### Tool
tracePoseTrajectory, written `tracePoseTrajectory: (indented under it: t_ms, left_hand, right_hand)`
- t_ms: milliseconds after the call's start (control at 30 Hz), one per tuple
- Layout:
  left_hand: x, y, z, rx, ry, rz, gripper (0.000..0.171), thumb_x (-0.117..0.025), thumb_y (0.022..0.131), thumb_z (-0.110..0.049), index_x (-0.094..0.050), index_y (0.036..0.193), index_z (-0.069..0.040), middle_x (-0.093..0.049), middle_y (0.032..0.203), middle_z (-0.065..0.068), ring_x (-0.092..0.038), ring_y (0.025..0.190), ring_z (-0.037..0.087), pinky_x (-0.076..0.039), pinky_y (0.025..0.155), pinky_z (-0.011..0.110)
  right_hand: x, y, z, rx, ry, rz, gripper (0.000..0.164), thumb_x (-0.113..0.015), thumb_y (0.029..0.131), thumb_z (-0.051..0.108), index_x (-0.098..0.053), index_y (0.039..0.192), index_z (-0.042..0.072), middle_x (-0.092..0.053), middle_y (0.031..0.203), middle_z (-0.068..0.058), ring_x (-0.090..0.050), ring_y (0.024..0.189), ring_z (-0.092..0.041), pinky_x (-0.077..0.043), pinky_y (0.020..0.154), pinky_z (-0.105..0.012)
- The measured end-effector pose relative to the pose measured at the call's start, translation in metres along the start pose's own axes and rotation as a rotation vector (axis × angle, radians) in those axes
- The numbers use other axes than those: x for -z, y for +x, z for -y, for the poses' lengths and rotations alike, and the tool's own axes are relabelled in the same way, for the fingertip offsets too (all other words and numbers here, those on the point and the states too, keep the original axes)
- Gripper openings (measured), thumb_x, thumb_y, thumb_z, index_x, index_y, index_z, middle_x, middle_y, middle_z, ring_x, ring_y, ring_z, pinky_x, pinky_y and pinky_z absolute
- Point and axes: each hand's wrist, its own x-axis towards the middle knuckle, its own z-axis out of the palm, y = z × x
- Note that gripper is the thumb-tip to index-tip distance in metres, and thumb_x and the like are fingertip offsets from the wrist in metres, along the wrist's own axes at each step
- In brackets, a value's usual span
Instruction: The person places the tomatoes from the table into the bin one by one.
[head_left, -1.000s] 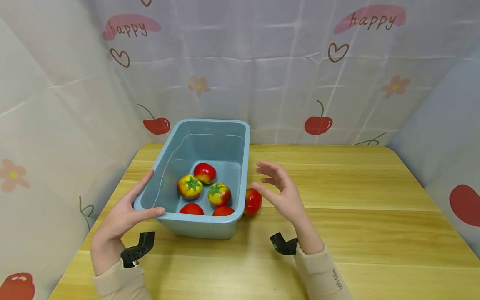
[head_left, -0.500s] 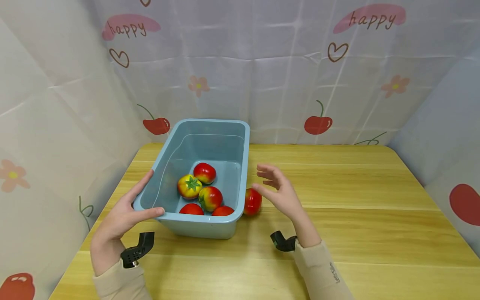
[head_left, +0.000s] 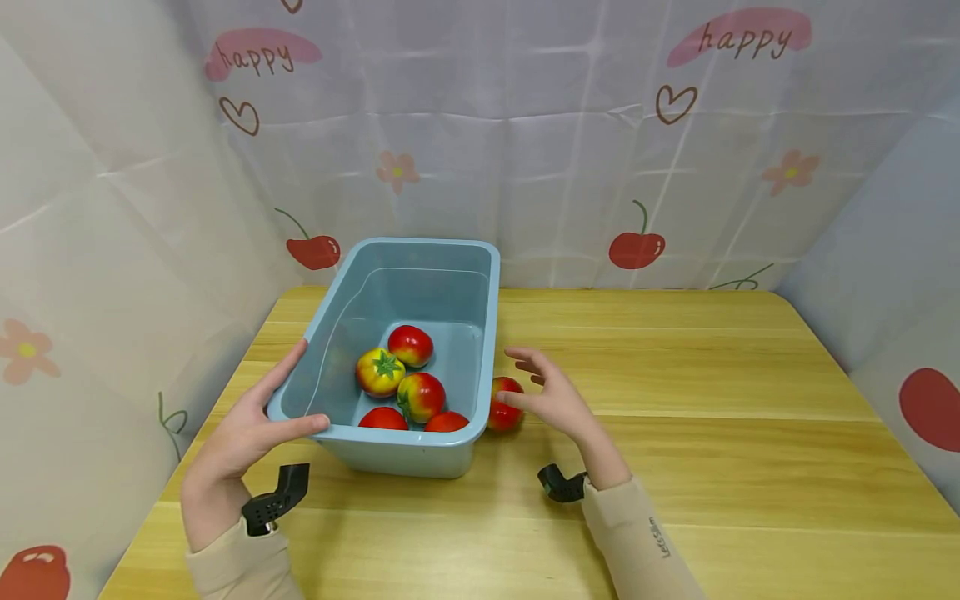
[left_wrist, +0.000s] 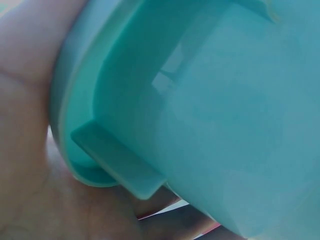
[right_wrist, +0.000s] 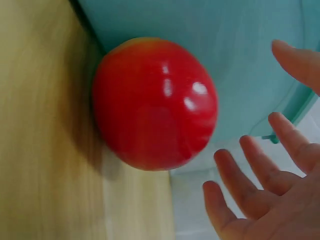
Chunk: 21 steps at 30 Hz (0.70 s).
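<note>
A blue plastic bin stands on the wooden table, with several red and yellow tomatoes inside, two of them partly hidden by its near rim. My left hand grips the bin's near left corner, thumb over the rim; the left wrist view shows its palm against the bin's rim. Outside the bin's right wall lies a red tomato on the table. Just above and to the right of it, my right hand hovers with fingers spread, holding nothing; its thumb overlaps the tomato in the head view.
The table extends to the right of the bin. A printed curtain hangs along the table's back edge, and similar sheets flank both sides. Black wrist cameras sit at both sleeves.
My right hand has come down closer to the tomato beside the bin. Inside the bin, one yellow-red tomato has rolled to the left. The left hand has stayed put.
</note>
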Motion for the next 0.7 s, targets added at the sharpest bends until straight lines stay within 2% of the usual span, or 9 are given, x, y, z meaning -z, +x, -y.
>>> tracePoseTrajectory:
  t_ms: [167,400,700]
  left_hand:
    - [0.0,0.0,-0.001,0.002,-0.007,0.006,0.089,-0.07,0.084,-0.008,-0.016,0.151,-0.032,-0.011,0.154,0.014,-0.028,0.127,0.041,-0.042,0.085,0.017]
    - [0.0,0.0,-0.001,0.007,-0.003,0.002,0.09,-0.07,0.083,-0.008,-0.016,0.151,-0.032,-0.011,0.154,0.014,-0.029,0.126,0.042,-0.043,0.084,0.018]
    - [0.0,0.001,-0.001,-0.004,-0.008,0.001,0.089,-0.069,0.083,-0.007,-0.016,0.151,-0.03,-0.013,0.153,0.016,-0.031,0.124,0.041,-0.044,0.084,0.02]
  right_hand:
    - [-0.002,0.001,-0.008,-0.037,-0.038,0.024,0.067,-0.08,0.075,0.018,-0.049,0.133,0.009,-0.046,0.137,-0.009,-0.039,0.126,-0.036,-0.03,0.102,-0.053]
    - [-0.007,-0.001,-0.013,-0.149,-0.061,0.059,0.073,-0.083,0.071,0.019,-0.048,0.135,0.013,-0.043,0.139,-0.007,-0.039,0.125,-0.037,-0.039,0.096,-0.052]
    - [-0.012,0.003,-0.02,-0.178,-0.085,0.073,0.071,-0.082,0.071,0.015,-0.048,0.134,0.009,-0.048,0.133,-0.008,-0.046,0.118,-0.033,-0.044,0.09,-0.045]
